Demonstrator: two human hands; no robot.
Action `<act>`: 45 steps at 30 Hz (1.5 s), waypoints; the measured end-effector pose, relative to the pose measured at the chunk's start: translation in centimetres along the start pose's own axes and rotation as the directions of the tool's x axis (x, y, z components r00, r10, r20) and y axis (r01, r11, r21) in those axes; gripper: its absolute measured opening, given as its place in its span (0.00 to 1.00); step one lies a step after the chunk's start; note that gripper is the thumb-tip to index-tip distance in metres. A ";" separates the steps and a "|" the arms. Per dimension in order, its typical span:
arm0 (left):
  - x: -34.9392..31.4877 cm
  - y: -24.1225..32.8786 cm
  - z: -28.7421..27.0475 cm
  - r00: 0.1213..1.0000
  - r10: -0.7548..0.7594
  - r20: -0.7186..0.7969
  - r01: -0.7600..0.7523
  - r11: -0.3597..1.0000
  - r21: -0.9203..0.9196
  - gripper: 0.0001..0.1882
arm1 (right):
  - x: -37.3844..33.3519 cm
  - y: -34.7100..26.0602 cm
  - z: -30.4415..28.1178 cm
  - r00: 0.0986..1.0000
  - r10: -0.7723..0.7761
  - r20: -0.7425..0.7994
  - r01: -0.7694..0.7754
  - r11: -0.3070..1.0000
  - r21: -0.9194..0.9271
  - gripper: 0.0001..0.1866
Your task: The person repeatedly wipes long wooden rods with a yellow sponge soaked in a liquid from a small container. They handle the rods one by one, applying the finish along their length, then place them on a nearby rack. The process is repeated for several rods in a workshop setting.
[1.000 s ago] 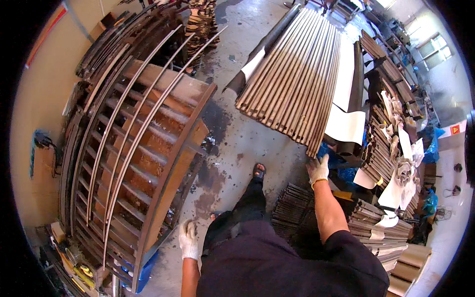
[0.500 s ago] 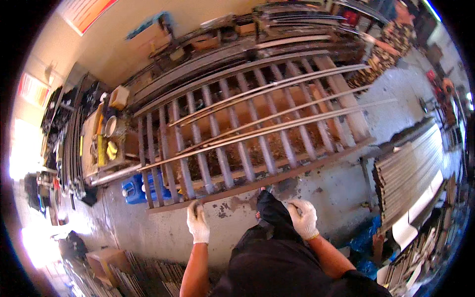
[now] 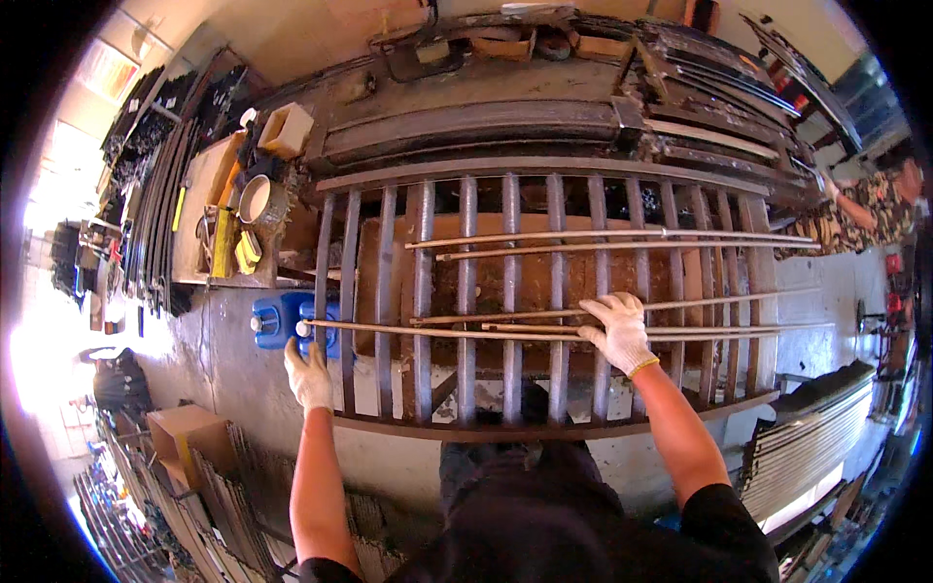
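Note:
Several long, thin metal rods (image 3: 544, 247) lie across a slatted metal rack (image 3: 466, 369) in front of me. My gloved right hand (image 3: 619, 330) is over the nearer group of rods, fingers apart, touching or just above them. Whether its fingertips press on a rod I cannot tell. The longest near rod (image 3: 389, 329) sticks out past the rack's left side. Just below that rod's left end is my gloved left hand (image 3: 308, 377), fingers apart and nothing in it.
Blue plastic jugs (image 3: 279, 319) stand on the floor by the rack's left end. A side table (image 3: 199, 257) holds a round pot (image 3: 260, 200) and a yellow object. Stacked metal profiles (image 3: 816, 428) lie at the right. A co-worker's arm (image 3: 855, 209) shows at far right.
I have come closer to the rack. My right hand has moved forward from beside my body onto the near rods, and the left has gone left, toward the longest rod's end.

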State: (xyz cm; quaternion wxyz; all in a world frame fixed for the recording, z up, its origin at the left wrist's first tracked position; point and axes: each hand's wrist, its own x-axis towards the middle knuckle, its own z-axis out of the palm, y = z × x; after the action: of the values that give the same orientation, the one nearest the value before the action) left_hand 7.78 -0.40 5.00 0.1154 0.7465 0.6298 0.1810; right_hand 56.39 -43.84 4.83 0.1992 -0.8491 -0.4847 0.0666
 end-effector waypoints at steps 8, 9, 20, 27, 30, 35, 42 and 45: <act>12.0 -2.2 6.8 0.981 -0.184 0.062 0.176 0.978 0.116 0.40 | 0.7 -0.6 3.7 0.995 0.029 0.095 -0.032 0.999 0.035 0.22; 12.8 -3.6 7.4 0.978 -0.188 0.092 0.178 0.978 0.109 0.39 | 1.4 -2.4 4.0 0.997 0.007 0.071 -0.011 0.998 0.065 0.21; 9.7 -5.9 8.7 0.946 0.030 0.323 -0.022 0.999 -0.030 0.29 | 10.4 -13.6 4.6 0.995 0.095 -0.014 -0.092 0.984 0.156 0.17; 11.2 -5.6 7.1 0.949 -0.220 0.225 0.251 0.961 -0.119 0.26 | 13.6 -0.5 1.4 0.984 0.170 -0.058 -0.178 0.965 -0.192 0.20; 10.1 -2.5 6.6 0.959 -0.187 0.214 0.225 0.959 -0.173 0.25 | 14.2 -0.7 1.3 0.978 0.208 -0.018 -0.209 0.975 -0.079 0.12; 9.6 -1.1 7.8 0.971 -0.181 0.154 0.195 0.977 -0.086 0.23 | 13.0 -4.2 2.0 0.963 0.179 0.202 -0.201 0.976 0.090 0.12; 9.3 2.0 4.9 0.920 -0.116 0.375 0.062 0.986 0.153 0.18 | 12.3 -17.9 10.2 0.993 0.090 0.080 -0.106 0.967 0.231 0.11; 9.1 4.5 1.7 0.975 -0.158 0.156 0.160 0.987 -0.002 0.23 | 14.7 -17.9 6.4 0.996 0.095 -0.001 -0.092 0.965 0.247 0.17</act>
State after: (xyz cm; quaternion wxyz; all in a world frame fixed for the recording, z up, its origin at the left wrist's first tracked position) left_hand 13.87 7.86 6.40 0.1837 0.7047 0.6753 0.1171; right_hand 47.80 -21.52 7.35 0.3030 -0.8399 -0.4310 0.1304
